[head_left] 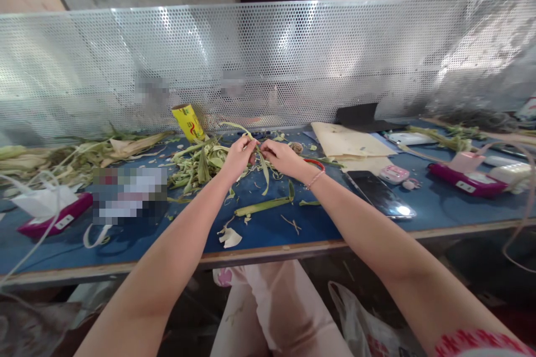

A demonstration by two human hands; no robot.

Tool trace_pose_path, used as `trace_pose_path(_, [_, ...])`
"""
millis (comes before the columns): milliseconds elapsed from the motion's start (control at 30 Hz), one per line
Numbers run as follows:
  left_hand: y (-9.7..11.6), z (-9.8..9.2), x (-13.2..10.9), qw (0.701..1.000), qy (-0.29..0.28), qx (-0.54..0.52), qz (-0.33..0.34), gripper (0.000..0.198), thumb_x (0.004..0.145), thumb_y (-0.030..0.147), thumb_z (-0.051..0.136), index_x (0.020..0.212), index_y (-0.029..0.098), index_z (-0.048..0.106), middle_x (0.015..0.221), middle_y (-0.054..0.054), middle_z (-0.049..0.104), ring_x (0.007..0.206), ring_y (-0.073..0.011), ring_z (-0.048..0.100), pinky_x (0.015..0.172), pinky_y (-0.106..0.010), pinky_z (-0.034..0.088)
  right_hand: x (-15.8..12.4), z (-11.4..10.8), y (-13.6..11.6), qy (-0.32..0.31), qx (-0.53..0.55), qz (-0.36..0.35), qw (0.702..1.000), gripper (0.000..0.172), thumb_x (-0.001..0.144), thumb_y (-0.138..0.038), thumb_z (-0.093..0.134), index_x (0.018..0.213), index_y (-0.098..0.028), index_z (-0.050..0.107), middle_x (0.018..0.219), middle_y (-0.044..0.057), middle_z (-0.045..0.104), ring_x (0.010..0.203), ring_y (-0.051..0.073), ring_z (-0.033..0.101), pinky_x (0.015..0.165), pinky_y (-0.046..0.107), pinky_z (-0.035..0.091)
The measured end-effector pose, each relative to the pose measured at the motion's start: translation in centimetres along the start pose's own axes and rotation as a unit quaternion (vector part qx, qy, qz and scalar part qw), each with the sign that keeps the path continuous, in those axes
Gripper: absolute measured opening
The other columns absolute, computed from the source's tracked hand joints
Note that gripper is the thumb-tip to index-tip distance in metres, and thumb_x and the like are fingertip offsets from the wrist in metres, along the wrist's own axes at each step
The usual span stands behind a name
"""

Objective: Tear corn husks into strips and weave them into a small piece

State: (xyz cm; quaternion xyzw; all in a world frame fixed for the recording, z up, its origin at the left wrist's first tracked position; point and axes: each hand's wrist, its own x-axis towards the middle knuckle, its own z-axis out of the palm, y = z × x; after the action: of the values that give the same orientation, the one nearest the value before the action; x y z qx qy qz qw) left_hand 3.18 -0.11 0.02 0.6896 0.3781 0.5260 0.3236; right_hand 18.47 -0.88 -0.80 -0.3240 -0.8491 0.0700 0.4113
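The fingers (250, 146) of the left hand (238, 157) pinch a pale green leaf strip (264, 175) in the head view. The fingers of the right hand (281, 156) are drawn together on the same leaf strip, just beside the left hand; part of this contact is hidden. The leaf strip is held above the middle of the tabletop (268, 234), with one end pointing up and away and the other hanging down. Whether a second strip overlaps it cannot be told.

Step in hand, as judged: two-handed working of the leaf strip at a point between the fingertips. The next move calls for a firm pinch on the left and controlled motion on the right, to limit slipping or splitting.

Item count:
- One heap of leaf pieces (195, 166), left of the hands; pieces too tangled to count.
- One thick green stalk (263, 206), toward the front edge.
- One white scrap (230, 239), near the stalk.
- One yellow tube (188, 122), tilted, behind the heap.
- One black phone (377, 192) and one pink case (394, 173), at right.
- Two purple boxes (52, 223), one toward each side.
- One perforated metal screen (272, 56), behind everything.
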Motion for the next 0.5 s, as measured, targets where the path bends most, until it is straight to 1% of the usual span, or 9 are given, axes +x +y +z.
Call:
trace_pose_path(67, [0.3,-0.2,-0.1,0.999,-0.002,0.039,0.012,0.011,0.073,0.027,0.054,0.07,0.017,0.055,0.046,0.004,0.043,0.041,-0.0076,0.04,0.044,-0.022,0.034,0.0,-0.2,0.0,0.0,-0.028,-0.018,0.999,0.011,0.082,-0.015,0.036,0.078,-0.018,0.047,0.071,0.001,0.05,0.068,0.013,0.045,0.066,0.026,0.037])
trace_pose_path(133, [0.7,-0.4,-0.2,0.995,0.008,0.094,0.044,0.003,0.068,0.017,0.055,0.066,0.017,0.054,0.052,0.003,0.047,0.047,-0.0081,0.042,0.049,-0.022,0.036,0.0,-0.4,0.0,-0.008,-0.056,-0.04,0.998,0.013,0.083,-0.014,0.035,0.08,-0.018,0.047,0.075,0.003,0.051,0.071,0.014,0.046,0.068,0.027,0.036])
trace_pose_path(233, [1.2,-0.4,-0.3,0.984,0.012,0.161,0.081,0.01,0.06,0.008,0.052,0.062,0.017,0.051,0.058,0.003,0.05,0.053,-0.0087,0.044,0.054,-0.023,0.036,-0.1,-0.8,-0.2,-0.008,-0.085,-0.054,0.995,0.015,0.084,-0.016,0.035,0.081,-0.018,0.049,0.076,0.003,0.053,0.072,0.014,0.047,0.068,0.027,0.036])
trace_pose_path(400, [1.7,-0.5,-0.5,0.984,-0.003,0.159,0.087,0.009,0.059,0.008,0.05,0.061,0.017,0.051,0.055,0.003,0.05,0.051,-0.0088,0.046,0.053,-0.023,0.037,-0.1,-1.1,-0.5,-0.003,-0.083,-0.061,0.995,0.017,0.084,-0.016,0.036,0.082,-0.018,0.053,0.075,0.004,0.055,0.073,0.014,0.048,0.068,0.026,0.035])
trace_pose_path(500, [1.8,-0.8,-0.4,0.986,-0.011,0.144,0.087,0.007,0.06,0.01,0.053,0.064,0.016,0.055,0.06,0.0,0.056,0.056,-0.0104,0.052,0.057,-0.024,0.041,0.0,-1.2,-0.2,0.005,-0.063,-0.064,0.996,0.018,0.084,-0.019,0.037,0.083,-0.018,0.055,0.075,0.003,0.056,0.073,0.014,0.049,0.068,0.025,0.035])
